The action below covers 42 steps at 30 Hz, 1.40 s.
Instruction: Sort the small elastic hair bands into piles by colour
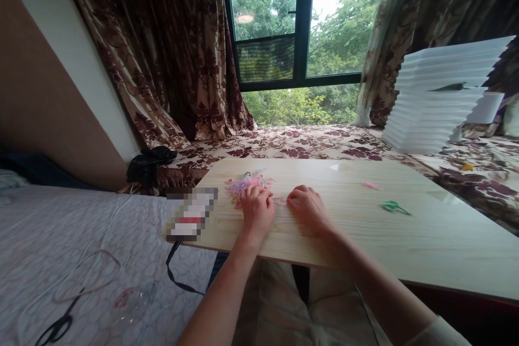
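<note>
Right now both my hands rest low over the tabletop (446, 238), close together, with the fingers bent downward. My left hand (257, 206) lies against the near side of a loose, mostly pink and purple pile (247, 185), its knuckles covering part of it. My right hand (308, 205) is just beside it, and a thin pink strand (279, 201) lies across the gap between the two. I cannot tell whether either hand is truly pinching the strand, since the fingertips are hidden from above; the bent fingers suggest small, close work. The pile sits near my left hand, probably so that single pieces are within easy reach.

Over to the right, the green scissors (396, 207) lie flat, well apart from my hands, perhaps to leave the middle free while staying reachable. A little pink piece (371, 186) lies near them, well away from the pile, maybe set aside on purpose. At the left edge is a flat object (192, 214), too blurred to name, and it seems placed clear of my forearm. On the bed (154, 216) beside me, the black scissors (54, 330) lie near a clear plastic wrapper (132, 303).
</note>
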{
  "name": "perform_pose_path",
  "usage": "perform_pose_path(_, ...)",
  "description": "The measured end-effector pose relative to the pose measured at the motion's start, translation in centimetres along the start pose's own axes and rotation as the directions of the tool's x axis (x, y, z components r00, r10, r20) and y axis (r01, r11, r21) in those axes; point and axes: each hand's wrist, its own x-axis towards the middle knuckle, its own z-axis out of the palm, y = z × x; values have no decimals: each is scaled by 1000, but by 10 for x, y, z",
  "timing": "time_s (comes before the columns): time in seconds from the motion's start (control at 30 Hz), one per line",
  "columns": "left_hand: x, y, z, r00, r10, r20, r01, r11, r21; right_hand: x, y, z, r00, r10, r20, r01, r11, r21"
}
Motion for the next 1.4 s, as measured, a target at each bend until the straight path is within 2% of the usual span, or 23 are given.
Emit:
perform_pose_path(0.17,0,-1,0,1000,6,12,-6,1000,0,0,2,0,1000,1,-11,0,1000,23)
perform_pose_path(0.5,-1,2,-3,997,19,80,-19,1000,5,-1,12,3,993,-85,-86,89,995,53)
perform_pose_path(0.73,-1,2,-4,996,18,91,-18,1000,2,-1,18,4,981,-59,-186,80,991,106)
perform_pose_path(1.0,-1,3,-5,996,13,89,-13,1000,0,-7,10,1,992,-49,-116,57,997,60)
perform_pose_path(1.4,0,1,-2,996,2,93,-2,1000,-4,-5,9,1,994,-59,-87,62,998,27)
